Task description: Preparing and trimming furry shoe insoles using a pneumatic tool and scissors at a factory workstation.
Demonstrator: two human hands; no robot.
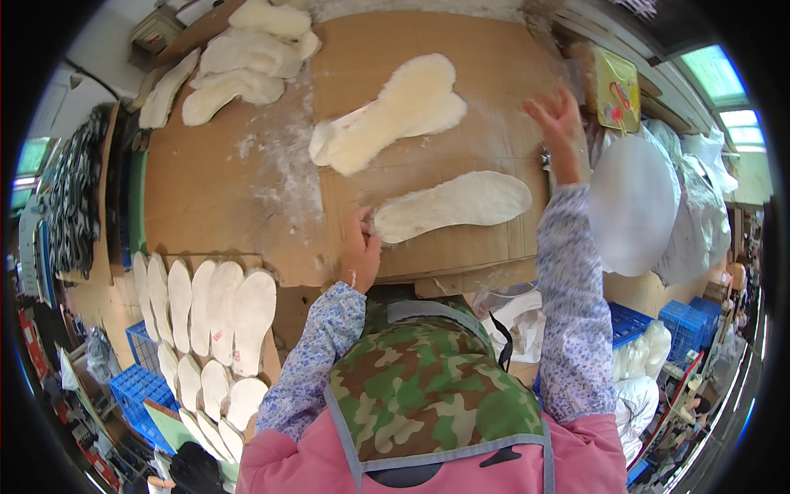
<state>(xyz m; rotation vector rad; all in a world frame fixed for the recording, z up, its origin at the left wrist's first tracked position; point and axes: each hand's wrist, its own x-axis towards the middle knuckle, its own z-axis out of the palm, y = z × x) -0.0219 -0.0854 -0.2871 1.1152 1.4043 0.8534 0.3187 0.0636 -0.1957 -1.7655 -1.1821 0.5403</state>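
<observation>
A cream insole (457, 206) lies flat near the front edge of the cardboard-covered table (239, 185). My left hand (360, 251) is at its narrow left end, fingers and thumb closed on the edge. Raised over the table's right side, my right hand (556, 123) has its fingers apart and holds nothing. It is nearest to a yellow tray (617, 90) with small red things in it. Farther back on the cardboard, a few fluffy fleece insoles (395, 115) lie overlapped and crossed.
More fleece insoles (247, 62) are heaped at the far left. Several rows of flat white insoles (253, 317) lie at the near left, above blue crates (140, 399). A pale round object (634, 206) and silvery bags (699, 226) stand along the right.
</observation>
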